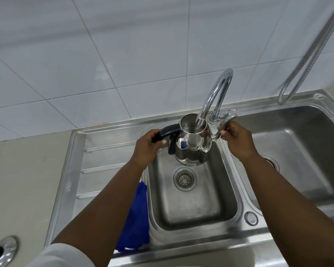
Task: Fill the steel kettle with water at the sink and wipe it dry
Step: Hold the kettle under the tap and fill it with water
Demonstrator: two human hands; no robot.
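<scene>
A shiny steel kettle (192, 145) with a black handle hangs above the left sink basin (191, 205), its open mouth right under the spout of the curved chrome faucet (218, 89). My left hand (149, 145) is closed around the black handle. My right hand (237, 139) pinches the faucet lever (223, 125) with its fingertips. Water inside the kettle is hard to make out. A blue cloth (135, 218) lies over the basin's left rim, partly hidden by my left forearm.
The steel drainboard (96, 157) stretches left of the basin, and a second basin (301, 155) lies to the right. A flexible metal hose (307, 54) hangs at the upper right. A steel lid with a black knob (2, 249) rests on the counter at bottom left.
</scene>
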